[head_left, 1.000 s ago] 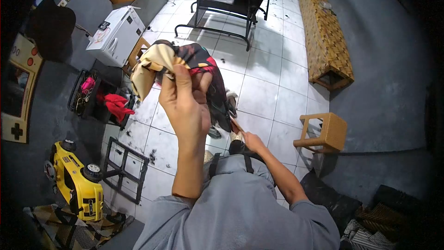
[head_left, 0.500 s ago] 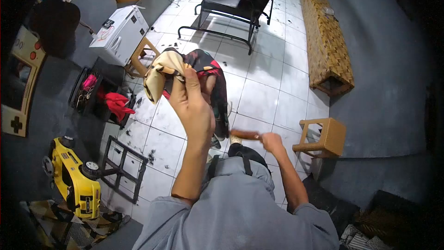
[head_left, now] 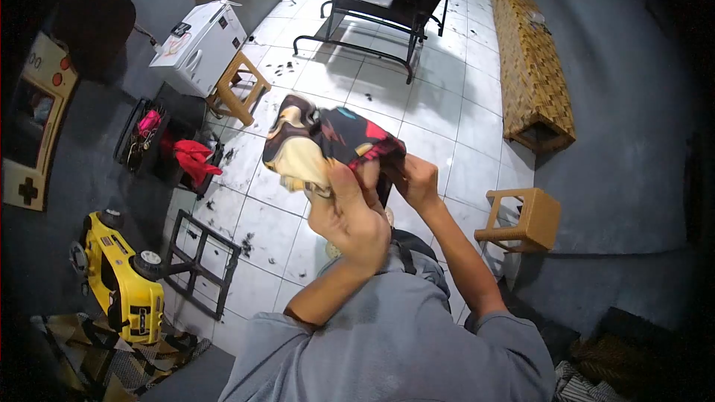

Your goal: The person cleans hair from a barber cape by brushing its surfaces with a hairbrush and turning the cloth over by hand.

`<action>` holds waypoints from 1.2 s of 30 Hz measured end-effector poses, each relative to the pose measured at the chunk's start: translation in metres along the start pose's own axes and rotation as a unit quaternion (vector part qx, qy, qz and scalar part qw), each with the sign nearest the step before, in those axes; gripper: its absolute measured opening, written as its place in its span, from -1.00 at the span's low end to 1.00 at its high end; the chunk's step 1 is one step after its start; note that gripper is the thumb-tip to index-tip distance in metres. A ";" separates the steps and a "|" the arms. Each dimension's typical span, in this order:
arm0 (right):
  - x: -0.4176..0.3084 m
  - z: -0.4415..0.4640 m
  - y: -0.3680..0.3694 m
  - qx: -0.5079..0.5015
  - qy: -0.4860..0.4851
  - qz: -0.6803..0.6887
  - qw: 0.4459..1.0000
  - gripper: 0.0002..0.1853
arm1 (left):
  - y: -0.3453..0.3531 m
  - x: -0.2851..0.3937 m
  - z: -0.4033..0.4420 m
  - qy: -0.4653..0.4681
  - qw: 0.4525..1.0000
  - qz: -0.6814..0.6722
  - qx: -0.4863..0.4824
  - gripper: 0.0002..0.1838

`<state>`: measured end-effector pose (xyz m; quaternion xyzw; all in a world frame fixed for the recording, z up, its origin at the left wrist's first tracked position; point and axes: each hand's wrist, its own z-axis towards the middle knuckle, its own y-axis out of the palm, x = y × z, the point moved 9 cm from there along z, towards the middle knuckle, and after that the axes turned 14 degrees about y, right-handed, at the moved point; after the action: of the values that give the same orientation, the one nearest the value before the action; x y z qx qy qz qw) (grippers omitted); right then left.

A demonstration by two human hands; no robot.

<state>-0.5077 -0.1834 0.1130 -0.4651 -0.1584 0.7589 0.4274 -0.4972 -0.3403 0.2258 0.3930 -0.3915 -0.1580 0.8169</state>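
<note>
My left hand is raised in front of my chest, its fingers closed on a bunched patterned cloth. The cloth is black, red and teal on one side, with cream and brown folds on the other. Against its right edge sits my right hand, fingers curled shut. Folds of cloth hide those fingertips and whatever they grip. The brown handle seen there earlier does not show.
Ahead stands a black reclining chair on white tiles scattered with dark tufts. To the right are a woven bench and a tan stool. On the left are a white mini fridge, a wooden stool and a yellow toy car.
The right hand has come up and left, from holding a brown handle apart from the cloth to meeting the cloth's edge. My left hand has moved right and lower with the cloth.
</note>
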 end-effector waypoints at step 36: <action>0.129 -0.189 0.163 -0.476 0.276 -0.024 0.835 -0.53 | -0.012 -0.029 0.066 -0.136 0.982 0.128 -0.043 -0.88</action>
<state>-0.4568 -0.2052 -0.1620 -0.7975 -0.3866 0.4192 0.1971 -0.5656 -0.3655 0.2267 0.2796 -0.5386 -0.1209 0.7855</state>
